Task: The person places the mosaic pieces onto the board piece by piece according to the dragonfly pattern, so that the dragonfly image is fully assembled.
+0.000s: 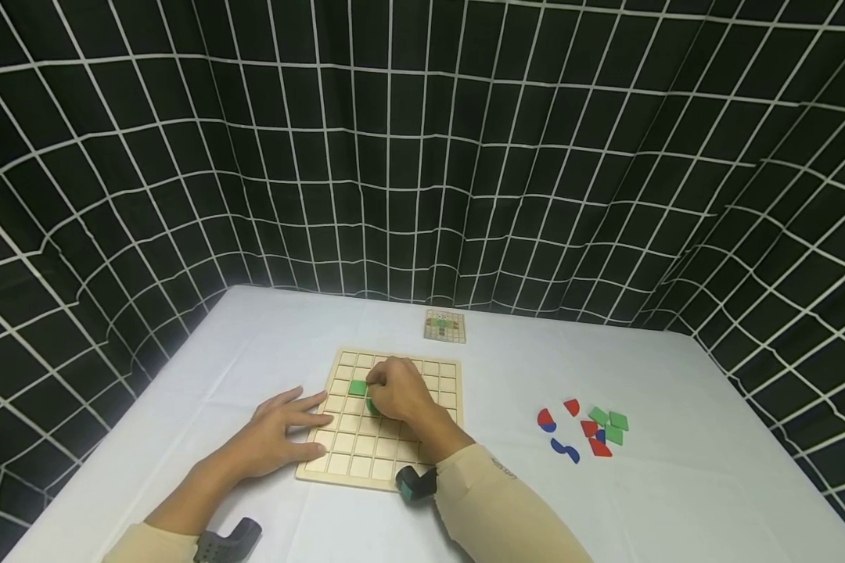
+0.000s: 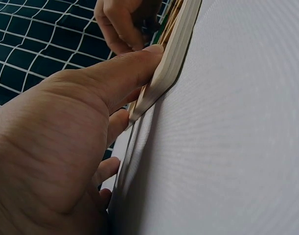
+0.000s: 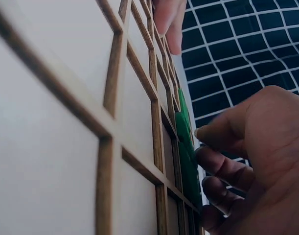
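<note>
A square wooden grid board (image 1: 352, 467) lies on the table. My left hand (image 1: 273, 438) rests at its left side with fingers spread, and in the left wrist view the thumb (image 2: 134, 66) presses the board's raised edge. Over the upper middle cells is my right hand (image 1: 401, 391), fingers bent and fingertips right at the green pieces. A green square tile (image 1: 357, 388) sits in a cell beside those fingertips; another green piece (image 1: 372, 407) shows partly under the hand. In the right wrist view, green pieces (image 3: 184, 127) lie just beyond the thumb. I cannot tell whether the fingers pinch one.
Loose red, blue and green pieces lie to the right, among them a green tile (image 1: 618, 421), a red piece (image 1: 571, 407) and a blue piece (image 1: 572, 454). Behind the board is a small pattern card (image 1: 445, 326). A black curtain (image 1: 408, 156) with white grid lines surrounds the table.
</note>
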The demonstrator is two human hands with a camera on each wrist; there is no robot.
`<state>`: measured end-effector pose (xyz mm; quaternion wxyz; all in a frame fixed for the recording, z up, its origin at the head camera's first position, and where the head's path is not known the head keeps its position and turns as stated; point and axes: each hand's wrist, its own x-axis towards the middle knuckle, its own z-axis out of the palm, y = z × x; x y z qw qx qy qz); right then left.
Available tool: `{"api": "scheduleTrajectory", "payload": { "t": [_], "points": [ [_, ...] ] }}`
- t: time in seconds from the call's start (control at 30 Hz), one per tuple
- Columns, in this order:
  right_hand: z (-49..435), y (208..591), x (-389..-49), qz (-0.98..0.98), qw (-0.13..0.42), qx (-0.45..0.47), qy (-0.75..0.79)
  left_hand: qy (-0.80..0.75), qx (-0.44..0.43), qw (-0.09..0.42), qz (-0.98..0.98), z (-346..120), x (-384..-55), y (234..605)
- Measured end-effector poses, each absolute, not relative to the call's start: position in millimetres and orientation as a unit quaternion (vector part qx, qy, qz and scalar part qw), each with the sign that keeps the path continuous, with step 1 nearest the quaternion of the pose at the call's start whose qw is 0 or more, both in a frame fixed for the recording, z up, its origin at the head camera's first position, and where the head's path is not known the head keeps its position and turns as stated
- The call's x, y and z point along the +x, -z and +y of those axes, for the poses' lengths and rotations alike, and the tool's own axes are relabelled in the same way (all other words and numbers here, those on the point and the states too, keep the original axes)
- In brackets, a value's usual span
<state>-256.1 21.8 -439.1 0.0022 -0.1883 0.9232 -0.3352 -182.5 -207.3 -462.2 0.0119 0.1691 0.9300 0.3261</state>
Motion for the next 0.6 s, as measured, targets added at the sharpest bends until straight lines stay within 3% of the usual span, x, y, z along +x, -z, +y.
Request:
{"api": "scheduleTrajectory", "payload": {
  "t": [0.6],
  "points": [
    [23.9,436.7,-253.8,0.926,0.002,-0.175,0.334,-0.324,0.168,0.010,0.931,-206.6,-182.7,462.3]
  ]
}}
